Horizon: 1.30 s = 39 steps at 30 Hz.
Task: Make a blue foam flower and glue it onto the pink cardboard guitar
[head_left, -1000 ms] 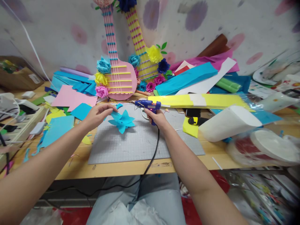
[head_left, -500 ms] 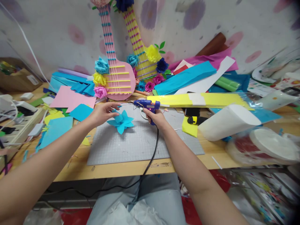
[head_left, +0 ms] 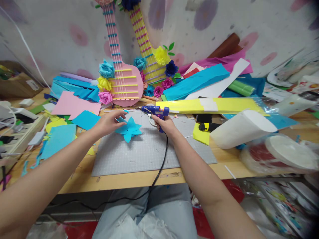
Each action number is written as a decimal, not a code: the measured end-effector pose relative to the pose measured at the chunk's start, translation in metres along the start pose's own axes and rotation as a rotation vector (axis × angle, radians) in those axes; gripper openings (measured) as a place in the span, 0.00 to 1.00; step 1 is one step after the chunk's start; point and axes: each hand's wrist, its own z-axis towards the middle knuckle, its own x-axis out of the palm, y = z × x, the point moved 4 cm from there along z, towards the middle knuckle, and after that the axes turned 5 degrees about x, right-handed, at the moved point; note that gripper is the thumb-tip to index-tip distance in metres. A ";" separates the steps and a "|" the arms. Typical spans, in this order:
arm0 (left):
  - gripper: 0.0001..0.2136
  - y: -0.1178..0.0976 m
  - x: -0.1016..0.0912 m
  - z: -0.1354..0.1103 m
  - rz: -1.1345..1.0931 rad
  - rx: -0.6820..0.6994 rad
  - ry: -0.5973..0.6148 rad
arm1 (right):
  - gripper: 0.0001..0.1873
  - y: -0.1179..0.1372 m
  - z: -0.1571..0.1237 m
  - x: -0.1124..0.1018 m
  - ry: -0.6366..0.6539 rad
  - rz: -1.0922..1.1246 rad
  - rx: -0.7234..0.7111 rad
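A blue paper flower (head_left: 129, 130) with pointed petals lies on the grey cutting mat (head_left: 149, 156), its small dark centre showing. My left hand (head_left: 111, 123) is at its left side, thumb and fingers pinched on a blue paper piece (head_left: 126, 111). Only bits of that piece show at the fingertips; its shape is mostly hidden. My right hand (head_left: 165, 125) grips a blue hot glue gun (head_left: 155, 109) by its handle, nozzle pointing left beyond the flower. A black cord (head_left: 164, 162) runs down from the gun over the table edge.
Pink (head_left: 127, 81) and yellow (head_left: 147, 49) paper guitars with paper flowers lean at the back. Blue paper sheets (head_left: 58, 141) and a power strip (head_left: 23, 136) lie left. To the right are yellow paper (head_left: 231, 105), a white roll (head_left: 241, 129) and a plastic tub (head_left: 286, 152).
My left hand has shifted slightly left and turned, moving the blue piece away from the flower's middle, which now shows. The glue gun stays nearly where it was.
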 end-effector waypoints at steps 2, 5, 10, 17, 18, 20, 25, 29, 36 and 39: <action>0.25 0.000 0.001 -0.001 -0.014 0.001 0.013 | 0.21 0.000 0.000 0.000 0.004 -0.001 -0.009; 0.29 0.000 0.003 -0.001 0.005 0.001 0.025 | 0.21 -0.001 0.001 0.000 0.001 -0.014 -0.018; 0.31 -0.001 0.007 -0.001 0.072 -0.028 0.062 | 0.21 0.000 0.000 0.000 -0.002 -0.021 -0.013; 0.32 -0.004 0.008 0.000 0.076 -0.047 0.059 | 0.20 0.000 0.000 0.000 0.007 -0.006 -0.022; 0.32 -0.004 0.008 0.000 0.069 -0.054 0.055 | 0.20 0.000 0.000 0.000 0.007 -0.006 -0.027; 0.32 -0.002 0.008 0.001 0.044 -0.078 0.039 | 0.20 0.000 0.000 0.000 0.005 -0.004 -0.035; 0.31 0.003 0.011 0.004 0.001 -0.112 0.034 | 0.21 -0.002 0.001 -0.001 -0.002 0.003 -0.039; 0.30 0.005 0.014 0.005 -0.002 -0.131 0.063 | 0.21 -0.002 0.001 0.000 0.003 0.006 -0.040; 0.31 0.011 0.013 0.006 0.011 -0.142 0.037 | 0.20 -0.001 0.001 0.000 0.001 0.004 -0.046; 0.32 0.012 0.014 0.006 0.018 -0.153 0.036 | 0.21 -0.001 0.001 0.000 -0.001 0.000 -0.043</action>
